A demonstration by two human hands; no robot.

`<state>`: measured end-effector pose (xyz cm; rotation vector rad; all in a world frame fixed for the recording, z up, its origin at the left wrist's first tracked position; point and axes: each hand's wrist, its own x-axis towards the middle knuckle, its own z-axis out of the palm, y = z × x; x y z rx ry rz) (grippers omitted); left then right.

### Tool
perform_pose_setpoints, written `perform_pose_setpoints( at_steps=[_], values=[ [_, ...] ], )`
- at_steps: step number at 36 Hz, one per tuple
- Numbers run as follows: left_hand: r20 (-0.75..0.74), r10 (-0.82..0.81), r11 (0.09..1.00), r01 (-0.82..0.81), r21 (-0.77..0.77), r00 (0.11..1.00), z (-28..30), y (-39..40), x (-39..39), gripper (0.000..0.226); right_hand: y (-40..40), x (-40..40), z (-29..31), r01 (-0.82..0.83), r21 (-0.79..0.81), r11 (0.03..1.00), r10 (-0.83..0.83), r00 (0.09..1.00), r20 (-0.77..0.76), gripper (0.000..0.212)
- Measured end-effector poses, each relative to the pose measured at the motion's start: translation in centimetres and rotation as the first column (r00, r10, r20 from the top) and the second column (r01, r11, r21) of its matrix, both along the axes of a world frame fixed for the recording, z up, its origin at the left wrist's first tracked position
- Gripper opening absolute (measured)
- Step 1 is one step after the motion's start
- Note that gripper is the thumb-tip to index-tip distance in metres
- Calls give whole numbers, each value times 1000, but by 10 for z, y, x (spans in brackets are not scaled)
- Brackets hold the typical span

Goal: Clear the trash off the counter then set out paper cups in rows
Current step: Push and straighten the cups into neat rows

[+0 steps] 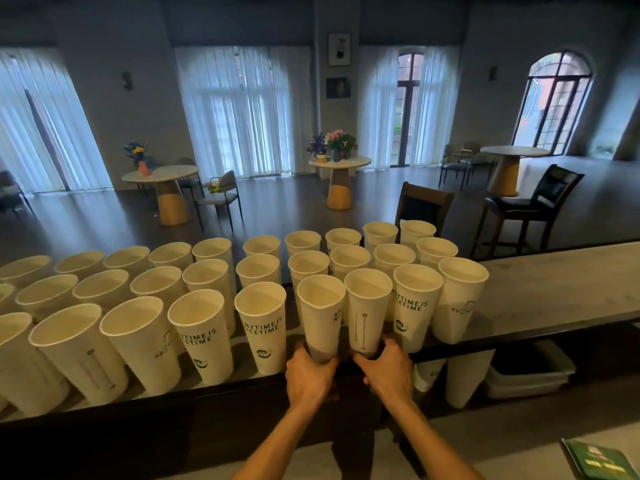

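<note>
Several tall white paper cups stand upright in three rows along the raised counter [554,292]. My left hand [308,374] is wrapped around the base of one front-row paper cup [322,313]. My right hand [386,368] grips the base of the neighbouring paper cup [367,310]. Both cups are upright at the counter's near edge, side by side, with printed cups on either side. The right end of the counter is bare grey stone.
Below the counter at right are a stack of paper cups [464,379] and a grey bin [530,372]. A green booklet [599,459] lies at the lower right. Beyond the counter are bar chairs [530,206], round tables [341,178] with flowers, and curtained windows.
</note>
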<state>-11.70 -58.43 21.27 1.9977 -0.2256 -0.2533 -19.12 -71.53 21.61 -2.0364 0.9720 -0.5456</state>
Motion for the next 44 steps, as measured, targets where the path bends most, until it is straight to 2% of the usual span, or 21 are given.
perform_pose_setpoints(
  at_steps=[5,9,12,14,17,20,22,25,28,31,34,38,41,44],
  values=[
    [-21,17,999,-17,32,1000,3,-1,-3,63,8,-6,1,31,4,1000,-31,999,-25,65],
    [-71,53,999,-53,9,996,6,1,-11,70,16,-17,-4,82,-63,995,-83,996,-24,79],
    [-75,76,996,-80,-47,994,5,6,-26,83,24,-30,-4,94,-58,994,-94,996,0,61],
    [-52,90,994,-93,-62,995,4,12,-40,83,30,-41,-3,104,-91,990,-106,994,-17,43],
    [-12,87,991,-88,-97,996,3,15,-61,63,32,-57,-5,143,-125,982,-148,989,-31,24],
    [2,0,994,0,-105,1000,4,7,-82,35,22,-72,-11,201,-157,967,-204,979,-2,22],
    [31,-78,992,81,-99,996,5,-3,-94,31,12,-83,-14,240,-177,954,-239,971,27,23],
    [55,-182,982,185,-43,982,9,-22,-104,43,-3,-97,-11,281,-151,948,-269,959,90,22],
    [62,-241,970,241,-1,969,13,-46,-108,65,-23,-110,-6,305,-150,940,-290,950,117,23],
    [63,-244,970,242,32,968,13,-71,-104,85,-51,-114,-1,319,-111,941,-307,945,114,37],
    [48,-199,979,196,60,979,11,-97,-95,98,-87,-113,6,318,-96,943,-305,944,127,60],
    [9,-165,984,165,64,986,22,-120,-91,88,-132,-101,8,284,-65,957,-275,953,125,96],
    [25,-145,987,142,75,989,23,-131,-90,78,-156,-92,4,182,25,983,-184,977,104,120],
    [42,-115,990,111,88,993,20,-139,-89,79,-172,-84,-2,29,31,999,-33,993,114,126]
  ],
)
